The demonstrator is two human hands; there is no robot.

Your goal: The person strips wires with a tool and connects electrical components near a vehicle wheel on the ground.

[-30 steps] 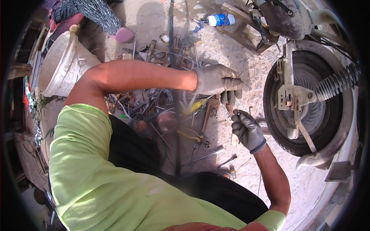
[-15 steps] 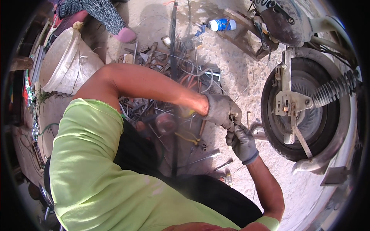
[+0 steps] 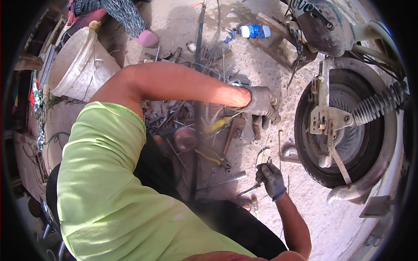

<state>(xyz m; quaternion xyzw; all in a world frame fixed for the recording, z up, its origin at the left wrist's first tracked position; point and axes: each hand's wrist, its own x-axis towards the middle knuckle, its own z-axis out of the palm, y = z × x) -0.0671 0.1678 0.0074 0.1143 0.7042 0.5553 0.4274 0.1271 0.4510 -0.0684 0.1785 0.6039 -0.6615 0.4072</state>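
Note:
My left hand (image 3: 263, 106), in a grey work glove, has curled fingers around what looks like a thin wire (image 3: 270, 132). Below it my right hand (image 3: 271, 179), also gloved, pinches the wire, beside a small pale flat piece (image 3: 264, 155) whose kind I cannot make out. Under and left of my hands lie scattered tools and metal parts, among them a rusty pipe wrench (image 3: 235, 130), yellow-handled pliers (image 3: 211, 157), a round reddish container (image 3: 185, 139) and several metal rods.
At the right is a scooter's rear wheel (image 3: 314, 165) with its coil spring (image 3: 374, 104). A blue-and-white bottle (image 3: 254, 31) lies by a metal frame (image 3: 276, 52). A white bucket (image 3: 69, 67) sits at upper left, beside a dark speckled cloth with a pink end (image 3: 130, 21).
My hands met half a second ago and are now apart: the left has moved up, the right down toward me.

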